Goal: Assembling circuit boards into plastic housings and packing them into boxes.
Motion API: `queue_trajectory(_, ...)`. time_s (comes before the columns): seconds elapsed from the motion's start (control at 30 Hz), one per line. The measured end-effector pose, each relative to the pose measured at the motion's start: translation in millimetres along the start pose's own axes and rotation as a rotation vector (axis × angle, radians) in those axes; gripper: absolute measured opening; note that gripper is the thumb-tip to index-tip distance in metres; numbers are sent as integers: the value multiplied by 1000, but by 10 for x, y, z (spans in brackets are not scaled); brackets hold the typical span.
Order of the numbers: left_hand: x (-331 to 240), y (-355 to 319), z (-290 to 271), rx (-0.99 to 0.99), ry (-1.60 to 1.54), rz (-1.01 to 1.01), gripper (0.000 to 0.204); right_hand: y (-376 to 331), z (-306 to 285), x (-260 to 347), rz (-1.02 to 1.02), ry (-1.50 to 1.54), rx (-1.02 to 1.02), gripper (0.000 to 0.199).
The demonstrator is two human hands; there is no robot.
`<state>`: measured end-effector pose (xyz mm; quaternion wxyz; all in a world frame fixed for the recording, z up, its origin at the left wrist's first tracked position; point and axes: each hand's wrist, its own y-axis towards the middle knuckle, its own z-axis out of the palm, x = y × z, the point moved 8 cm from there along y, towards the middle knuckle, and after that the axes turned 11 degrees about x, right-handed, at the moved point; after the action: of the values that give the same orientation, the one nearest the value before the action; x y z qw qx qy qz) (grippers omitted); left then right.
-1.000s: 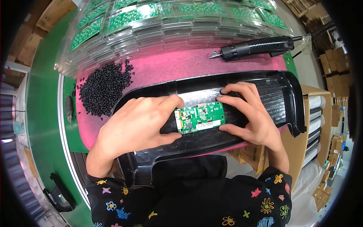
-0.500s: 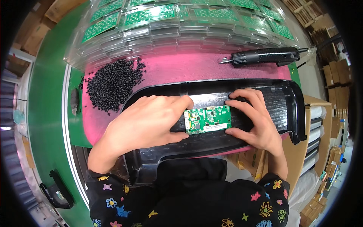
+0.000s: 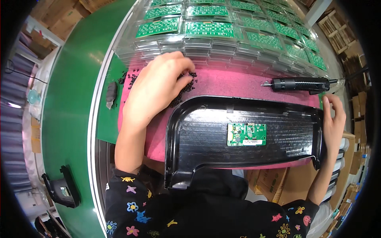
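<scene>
My left hand (image 3: 158,85) is over a pile of tiny black pieces (image 3: 186,89), too small to tell their kind. Its fingers curl downward among them, with a gap between thumb and forefinger. A large black plastic housing (image 3: 198,152) lies hollow side up in front of me. Inside it, slightly right of centre, rests a green circuit board (image 3: 246,135) with a white label strip, untouched by either hand. At the housing's right end is my right hand (image 3: 333,119), fingers stretched and apart. Whether it presses on the rim I cannot tell.
A black electric screwdriver (image 3: 299,84) lies behind the housing on the pink mat (image 3: 226,81). Clear trays of green boards (image 3: 210,29) stack up at the back. A dark lump (image 3: 111,93) sits left; another black housing (image 3: 62,188) stands on the green surface further left.
Both hands have let go of the circuit board, leaving it in the housing. My left hand has moved up and left to the black pieces, my right out to the housing's end. The view has shifted.
</scene>
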<state>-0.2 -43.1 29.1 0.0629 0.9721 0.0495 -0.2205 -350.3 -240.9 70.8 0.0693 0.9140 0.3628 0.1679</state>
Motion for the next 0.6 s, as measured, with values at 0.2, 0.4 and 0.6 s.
queue_trajectory(0.2,9,-74,167,91,201,-52,31,410,222,-473,152,361,183,36)
queue_trajectory(0.4,54,-35,185,-12,247,-59,24,390,43,157,-25,694,-379,66)
queue_trajectory(0.6,75,14,189,-38,243,-59,18,663,557,859,-202,1139,67,51)
